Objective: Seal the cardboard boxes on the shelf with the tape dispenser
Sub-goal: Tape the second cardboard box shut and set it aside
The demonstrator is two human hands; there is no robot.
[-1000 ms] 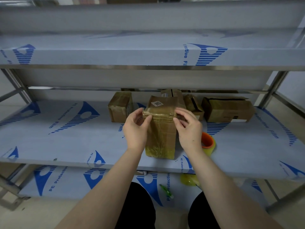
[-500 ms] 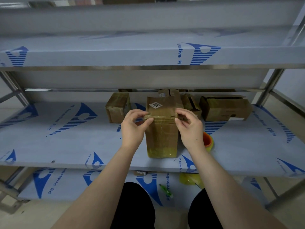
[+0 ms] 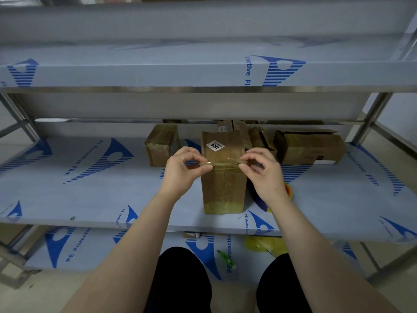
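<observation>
A tall cardboard box (image 3: 223, 186) with a white label stands upright near the front of the middle shelf (image 3: 90, 190). A strip of clear tape (image 3: 222, 163) runs across its near top edge. My left hand (image 3: 184, 171) pinches the tape's left end at the box's left corner. My right hand (image 3: 262, 175) pinches the right end at the right corner. The orange and yellow tape dispenser (image 3: 288, 190) lies on the shelf behind my right wrist, mostly hidden.
Several other cardboard boxes stand at the back: one at left (image 3: 161, 144), one behind the tall box (image 3: 234, 127), one (image 3: 259, 138) and a larger open one (image 3: 309, 146) at right. The upper shelf (image 3: 203, 71) overhangs. A green item (image 3: 226, 259) and yellow plastic (image 3: 266, 243) lie on the lower shelf.
Both hands shifted slightly outward along the box's top edge, from pressing the tape down to pinching its ends at the corners. The box stays put.
</observation>
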